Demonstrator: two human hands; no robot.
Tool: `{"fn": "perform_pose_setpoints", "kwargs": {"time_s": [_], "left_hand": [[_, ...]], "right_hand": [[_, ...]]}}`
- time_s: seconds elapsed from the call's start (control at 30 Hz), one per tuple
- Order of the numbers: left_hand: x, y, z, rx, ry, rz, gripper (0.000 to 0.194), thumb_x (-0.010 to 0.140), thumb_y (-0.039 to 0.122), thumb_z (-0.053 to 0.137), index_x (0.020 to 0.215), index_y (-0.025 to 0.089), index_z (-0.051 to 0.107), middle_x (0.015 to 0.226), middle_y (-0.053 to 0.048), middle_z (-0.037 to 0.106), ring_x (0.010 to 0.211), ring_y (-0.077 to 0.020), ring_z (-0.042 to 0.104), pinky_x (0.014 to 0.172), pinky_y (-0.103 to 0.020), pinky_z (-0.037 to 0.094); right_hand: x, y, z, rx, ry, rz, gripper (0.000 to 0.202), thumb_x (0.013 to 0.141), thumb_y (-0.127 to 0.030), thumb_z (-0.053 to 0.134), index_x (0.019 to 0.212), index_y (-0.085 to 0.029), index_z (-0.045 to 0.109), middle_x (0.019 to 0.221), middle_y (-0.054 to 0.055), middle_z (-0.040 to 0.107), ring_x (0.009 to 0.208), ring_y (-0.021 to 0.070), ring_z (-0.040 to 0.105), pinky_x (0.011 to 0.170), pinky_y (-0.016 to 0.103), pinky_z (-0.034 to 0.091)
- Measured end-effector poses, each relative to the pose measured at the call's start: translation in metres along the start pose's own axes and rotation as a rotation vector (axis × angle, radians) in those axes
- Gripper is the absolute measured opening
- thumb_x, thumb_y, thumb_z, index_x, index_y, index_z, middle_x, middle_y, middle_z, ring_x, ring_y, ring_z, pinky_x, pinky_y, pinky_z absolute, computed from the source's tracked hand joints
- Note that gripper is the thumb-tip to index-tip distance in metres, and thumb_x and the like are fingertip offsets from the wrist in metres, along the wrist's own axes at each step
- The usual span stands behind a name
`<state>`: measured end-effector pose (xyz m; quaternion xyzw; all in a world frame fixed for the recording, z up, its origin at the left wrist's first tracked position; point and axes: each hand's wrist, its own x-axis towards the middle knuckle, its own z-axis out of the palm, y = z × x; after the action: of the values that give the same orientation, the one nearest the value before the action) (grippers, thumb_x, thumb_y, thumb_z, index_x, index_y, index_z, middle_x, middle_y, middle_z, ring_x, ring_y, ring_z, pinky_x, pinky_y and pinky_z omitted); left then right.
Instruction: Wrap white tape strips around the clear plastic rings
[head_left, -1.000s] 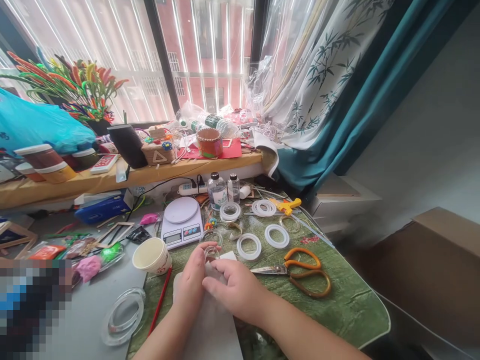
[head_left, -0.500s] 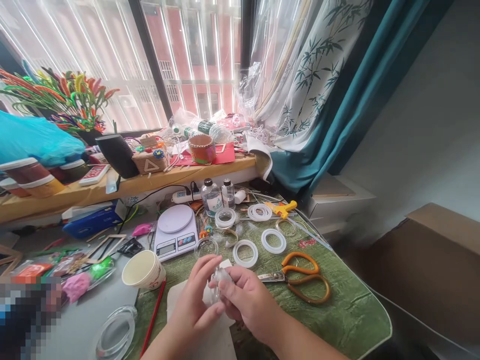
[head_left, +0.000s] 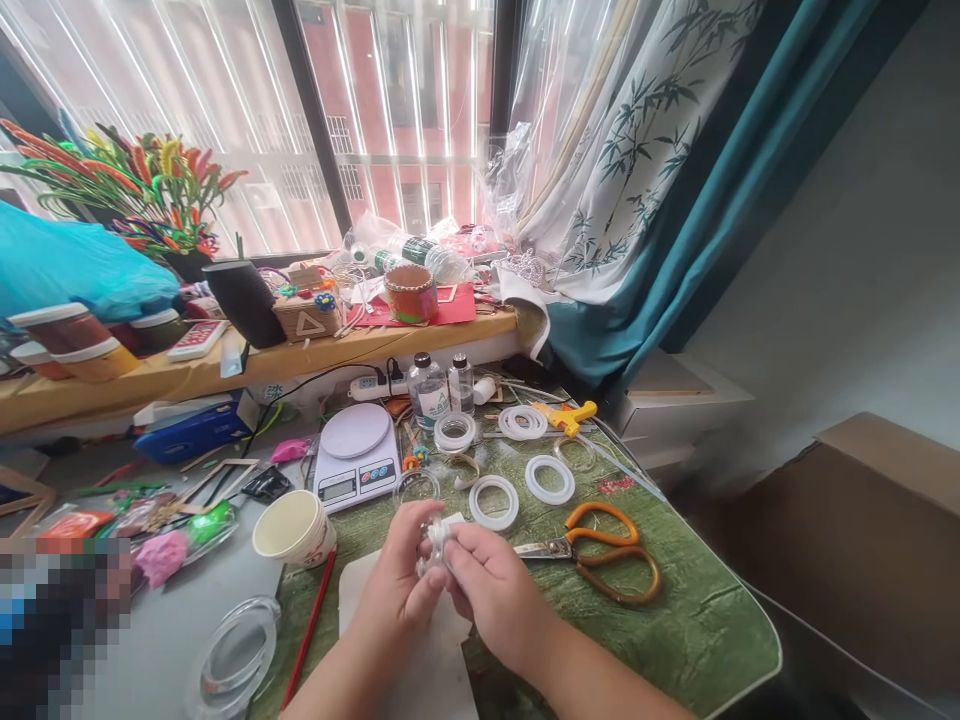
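Observation:
Over the middle of the table, my left hand (head_left: 394, 585) curls its fingers and thumb around a small clear glassy piece (head_left: 429, 562). My right hand (head_left: 501, 592) is closed too, pinching a white scrap like tissue (head_left: 439, 530) against that piece. The fingers hide most of both, so I cannot tell the clear piece's full shape. Below the hands lies a pale sheet (head_left: 360, 590). Just right of my right hand are scissors (head_left: 615, 550) with orange-brown handles. White ring moulds (head_left: 493, 503) and a clear ring (head_left: 417, 487) sit beyond my fingers.
A kitchen scale (head_left: 357, 470), a stack of paper cups (head_left: 296, 530) and a red pencil-like stick (head_left: 311, 625) are to the left. Farther back stand two clear bottles (head_left: 429, 392) and a yellow glue gun (head_left: 568, 415). Clear rings (head_left: 234, 655) lie at front left.
My left fingers have drawn in closer around the clear piece, and more of the white scrap shows between the hands. The view has shifted slightly; things on the table stay put.

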<state>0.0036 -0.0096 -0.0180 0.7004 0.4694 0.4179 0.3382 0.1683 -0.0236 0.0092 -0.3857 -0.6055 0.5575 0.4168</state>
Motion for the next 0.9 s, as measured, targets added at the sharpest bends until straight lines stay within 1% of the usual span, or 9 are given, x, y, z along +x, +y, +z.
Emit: {"fn": "perform_pose_setpoints", "kwargs": {"time_s": [0.03, 0.13, 0.17, 0.27, 0.4, 0.53, 0.63, 0.77, 0.9], "left_hand": [[-0.001, 0.001, 0.000, -0.008, -0.003, -0.003, 0.063, 0.092, 0.073, 0.045, 0.136, 0.030, 0.056, 0.130, -0.008, 0.057, 0.111, -0.0308, 0.059, 0.092, -0.040, 0.053], [-0.002, 0.004, 0.000, -0.051, 0.007, -0.033, 0.056, 0.098, 0.066, 0.040, 0.140, 0.030, 0.052, 0.137, -0.008, 0.055, 0.123, -0.0313, 0.055, 0.105, -0.042, 0.047], [-0.002, 0.005, 0.000, -0.066, 0.008, -0.050, 0.055, 0.099, 0.065, 0.039, 0.140, 0.030, 0.052, 0.138, -0.008, 0.055, 0.127, -0.0314, 0.053, 0.108, -0.043, 0.044], [-0.002, 0.006, 0.000, -0.108, -0.006, -0.105, 0.057, 0.098, 0.065, 0.040, 0.139, 0.028, 0.053, 0.142, -0.009, 0.054, 0.135, -0.0322, 0.049, 0.113, -0.043, 0.041], [0.000, 0.006, 0.000, -0.172, -0.005, -0.198, 0.057, 0.099, 0.064, 0.038, 0.142, 0.028, 0.050, 0.146, -0.010, 0.052, 0.137, -0.0323, 0.047, 0.117, -0.046, 0.036], [0.002, 0.010, -0.001, -0.171, -0.026, -0.188, 0.051, 0.100, 0.059, 0.043, 0.141, 0.029, 0.050, 0.151, -0.007, 0.046, 0.144, -0.0308, 0.039, 0.120, -0.044, 0.032], [0.002, 0.012, -0.001, -0.173, -0.038, -0.176, 0.045, 0.102, 0.054, 0.042, 0.140, 0.031, 0.050, 0.148, -0.007, 0.047, 0.143, -0.0291, 0.039, 0.120, -0.043, 0.031], [0.002, 0.012, 0.000, -0.138, -0.061, -0.144, 0.046, 0.099, 0.055, 0.047, 0.137, 0.029, 0.054, 0.147, -0.009, 0.046, 0.143, -0.0309, 0.037, 0.119, -0.044, 0.033], [0.004, 0.012, -0.001, -0.139, -0.064, -0.169, 0.047, 0.101, 0.055, 0.042, 0.139, 0.030, 0.054, 0.149, -0.008, 0.046, 0.145, -0.0310, 0.036, 0.121, -0.047, 0.031]], "right_hand": [[0.000, 0.000, 0.001, -0.016, 0.013, -0.007, 0.033, 0.107, -0.037, 0.030, 0.082, -0.022, 0.047, 0.069, -0.002, 0.043, 0.060, 0.0151, 0.041, 0.060, 0.029, 0.035], [0.000, -0.001, 0.002, -0.251, 0.012, -0.210, 0.029, 0.103, -0.033, 0.040, 0.075, -0.023, 0.040, 0.074, 0.000, 0.046, 0.067, 0.0165, 0.043, 0.065, 0.030, 0.034], [0.000, -0.001, 0.002, -0.298, 0.024, -0.240, 0.029, 0.102, -0.031, 0.041, 0.075, -0.023, 0.038, 0.073, 0.000, 0.046, 0.067, 0.0166, 0.043, 0.065, 0.030, 0.034], [-0.001, 0.003, 0.002, -0.317, 0.102, -0.194, 0.028, 0.104, -0.026, 0.035, 0.076, -0.024, 0.037, 0.072, 0.000, 0.047, 0.065, 0.0166, 0.044, 0.063, 0.029, 0.035], [0.001, 0.007, 0.003, -0.440, 0.035, -0.325, 0.024, 0.098, -0.021, 0.042, 0.075, -0.024, 0.036, 0.071, 0.000, 0.047, 0.064, 0.0165, 0.043, 0.061, 0.029, 0.033], [0.005, 0.002, 0.003, -0.402, 0.168, -0.217, 0.028, 0.100, -0.022, 0.036, 0.072, -0.024, 0.033, 0.067, -0.001, 0.045, 0.062, 0.0160, 0.044, 0.059, 0.028, 0.032], [0.006, -0.001, 0.002, -0.425, 0.112, -0.260, 0.027, 0.098, -0.022, 0.039, 0.072, -0.024, 0.032, 0.068, -0.001, 0.045, 0.062, 0.0160, 0.043, 0.059, 0.029, 0.031], [0.007, 0.001, -0.002, -0.408, 0.147, -0.174, 0.029, 0.099, -0.020, 0.037, 0.071, -0.024, 0.031, 0.066, -0.002, 0.043, 0.062, 0.0154, 0.041, 0.059, 0.028, 0.029], [0.008, 0.003, -0.003, -0.393, 0.063, -0.187, 0.029, 0.098, -0.019, 0.041, 0.071, -0.023, 0.033, 0.067, -0.003, 0.043, 0.062, 0.0149, 0.041, 0.060, 0.028, 0.029]]}}
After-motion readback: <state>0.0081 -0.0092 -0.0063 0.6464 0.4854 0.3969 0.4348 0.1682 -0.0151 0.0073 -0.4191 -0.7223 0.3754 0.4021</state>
